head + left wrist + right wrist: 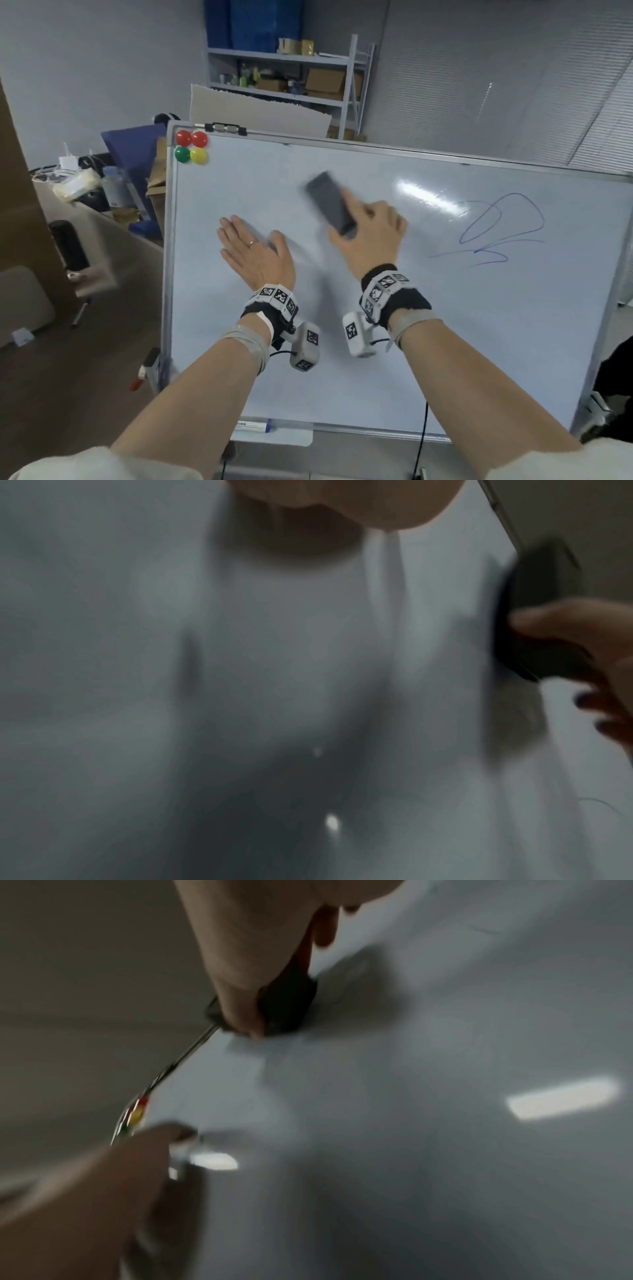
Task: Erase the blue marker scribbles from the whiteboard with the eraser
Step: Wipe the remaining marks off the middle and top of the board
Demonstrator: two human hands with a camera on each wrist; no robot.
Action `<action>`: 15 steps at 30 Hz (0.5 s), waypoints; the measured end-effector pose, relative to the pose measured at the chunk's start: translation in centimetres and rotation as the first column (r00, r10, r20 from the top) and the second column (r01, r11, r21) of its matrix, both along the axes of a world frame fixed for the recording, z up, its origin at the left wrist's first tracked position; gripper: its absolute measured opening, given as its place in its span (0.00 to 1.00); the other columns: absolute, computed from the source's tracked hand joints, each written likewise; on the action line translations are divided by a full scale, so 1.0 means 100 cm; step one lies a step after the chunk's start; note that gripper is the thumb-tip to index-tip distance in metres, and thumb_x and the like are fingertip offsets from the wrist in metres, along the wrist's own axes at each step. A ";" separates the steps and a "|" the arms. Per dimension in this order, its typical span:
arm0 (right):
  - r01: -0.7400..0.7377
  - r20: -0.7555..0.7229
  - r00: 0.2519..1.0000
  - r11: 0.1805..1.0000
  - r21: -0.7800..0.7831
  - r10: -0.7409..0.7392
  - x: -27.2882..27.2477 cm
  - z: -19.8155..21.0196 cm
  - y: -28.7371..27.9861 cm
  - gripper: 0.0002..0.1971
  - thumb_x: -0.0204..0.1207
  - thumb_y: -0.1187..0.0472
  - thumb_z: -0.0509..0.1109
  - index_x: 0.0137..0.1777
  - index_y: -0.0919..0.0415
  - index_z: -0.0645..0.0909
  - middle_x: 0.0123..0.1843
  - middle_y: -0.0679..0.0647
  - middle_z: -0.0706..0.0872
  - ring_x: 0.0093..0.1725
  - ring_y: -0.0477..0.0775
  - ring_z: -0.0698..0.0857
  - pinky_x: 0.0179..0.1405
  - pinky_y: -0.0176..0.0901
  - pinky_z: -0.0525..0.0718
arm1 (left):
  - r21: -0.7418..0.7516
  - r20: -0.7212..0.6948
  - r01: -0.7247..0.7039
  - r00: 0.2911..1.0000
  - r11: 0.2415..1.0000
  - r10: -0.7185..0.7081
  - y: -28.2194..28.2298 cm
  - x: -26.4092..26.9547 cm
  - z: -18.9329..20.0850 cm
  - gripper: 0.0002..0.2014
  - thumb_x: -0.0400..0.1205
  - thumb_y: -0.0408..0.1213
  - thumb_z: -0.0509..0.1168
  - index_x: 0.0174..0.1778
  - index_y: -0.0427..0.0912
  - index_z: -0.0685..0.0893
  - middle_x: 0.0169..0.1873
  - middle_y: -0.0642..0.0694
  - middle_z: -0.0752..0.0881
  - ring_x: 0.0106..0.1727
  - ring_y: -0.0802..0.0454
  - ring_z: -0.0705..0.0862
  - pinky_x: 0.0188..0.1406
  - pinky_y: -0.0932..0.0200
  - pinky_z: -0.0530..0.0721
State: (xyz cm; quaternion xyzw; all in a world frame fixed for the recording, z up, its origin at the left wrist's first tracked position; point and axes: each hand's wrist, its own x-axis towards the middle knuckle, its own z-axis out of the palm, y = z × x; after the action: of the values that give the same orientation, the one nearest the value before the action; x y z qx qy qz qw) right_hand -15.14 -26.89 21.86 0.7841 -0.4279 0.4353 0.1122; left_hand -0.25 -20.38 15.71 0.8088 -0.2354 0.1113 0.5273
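A white whiteboard (376, 342) on a stand fills the head view, tilted. Blue marker scribbles (493, 233) sit at its right side. My right hand (370, 236) grips a dark rectangular eraser (330, 202) held against the board's upper middle, well left of the scribbles; it is motion-blurred. In the right wrist view the eraser (287, 1007) shows under my curled fingers, and in the left wrist view the eraser (534, 620) appears at the right edge. My left hand (253, 246) lies flat with straight fingers on the board, left of the eraser.
Red, green and yellow magnets (191, 147) cluster at the board's top left corner. A marker (253, 425) lies in the tray along the bottom edge. A cluttered desk (78, 192) stands to the left, metal shelves (284, 75) behind the board.
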 end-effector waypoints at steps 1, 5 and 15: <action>-0.044 -0.096 0.995 0.998 -0.052 0.038 0.001 -0.004 0.000 0.36 0.71 0.37 0.70 0.81 0.34 0.67 0.55 0.54 0.77 0.55 0.60 0.76 0.64 0.58 0.68 | -0.005 -0.003 0.005 1.000 1.000 -0.005 -0.001 -0.001 0.000 0.39 0.85 0.51 0.53 0.88 0.37 0.46 0.88 0.43 0.44 0.88 0.46 0.43 0.86 0.41 0.46; 0.154 0.253 0.953 0.986 0.065 -0.165 -0.042 -0.002 -0.026 0.36 0.74 0.37 0.70 0.82 0.35 0.65 0.56 0.57 0.76 0.54 0.60 0.76 0.64 0.55 0.67 | -0.013 -0.005 0.007 1.000 1.000 -0.007 -0.001 -0.002 -0.003 0.39 0.84 0.50 0.53 0.88 0.37 0.47 0.88 0.43 0.45 0.88 0.46 0.43 0.86 0.40 0.47; -0.071 -0.103 0.993 0.993 -0.096 0.061 -0.048 -0.045 -0.013 0.35 0.73 0.39 0.71 0.82 0.38 0.68 0.55 0.53 0.77 0.52 0.58 0.76 0.58 0.54 0.73 | 0.014 0.073 0.026 0.997 1.000 -0.027 -0.017 -0.031 -0.011 0.39 0.83 0.49 0.54 0.87 0.36 0.50 0.87 0.39 0.48 0.88 0.42 0.46 0.86 0.39 0.48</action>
State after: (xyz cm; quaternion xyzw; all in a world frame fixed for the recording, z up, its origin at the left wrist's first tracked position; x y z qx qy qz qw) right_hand -19.98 -28.23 17.35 0.8120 -0.3736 0.4198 0.1577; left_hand -3.38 -22.03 14.63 0.8044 -0.2661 0.1321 0.5144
